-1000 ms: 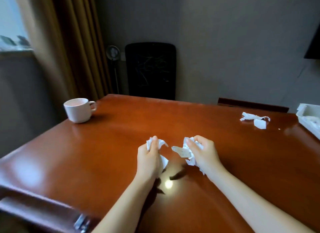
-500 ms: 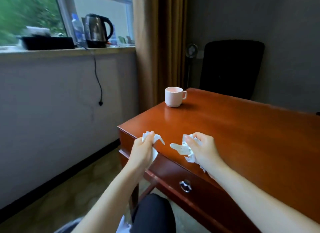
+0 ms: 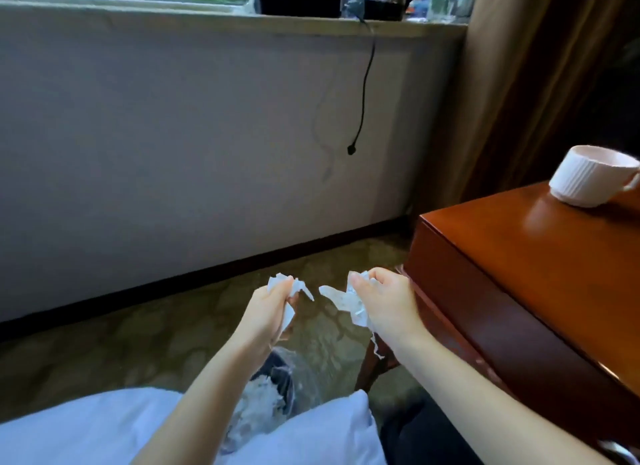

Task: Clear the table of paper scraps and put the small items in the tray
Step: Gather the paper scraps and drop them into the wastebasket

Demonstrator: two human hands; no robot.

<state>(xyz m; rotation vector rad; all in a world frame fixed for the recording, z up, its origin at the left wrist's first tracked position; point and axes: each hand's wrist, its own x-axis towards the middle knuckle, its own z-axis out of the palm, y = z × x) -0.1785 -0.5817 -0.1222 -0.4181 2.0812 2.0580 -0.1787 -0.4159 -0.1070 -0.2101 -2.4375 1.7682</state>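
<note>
Left grip (image 3: pixel 268 312) is clenched round a wad of white paper (image 3: pixel 282 281), with bits poking out past the top of my fist and a bit more showing underneath. Right grip (image 3: pixel 388 302) is grasping a second bunch of paper scraps (image 3: pixel 341 300). One flat piece sticks out to the left and a torn strip dangles down under my wrist. Both are up in the air over the carpeted floor (image 3: pixel 138 343), off the left side of the counter (image 3: pixel 536 256), near each other but not touching. The right one is just beside the counter's left edge.

Down below, between my forearms, there's what looks like a dark bin (image 3: pixel 277 371) with a crinkly clear liner, partly hidden behind my left arm. A ribbed white cup (image 3: pixel 588 175) sits on the far part of the counter. Over on the far wall a black cord (image 3: pixel 363 83) hangs down from the windowsill, and there's a brown curtain (image 3: pixel 519 83) behind the counter.
</note>
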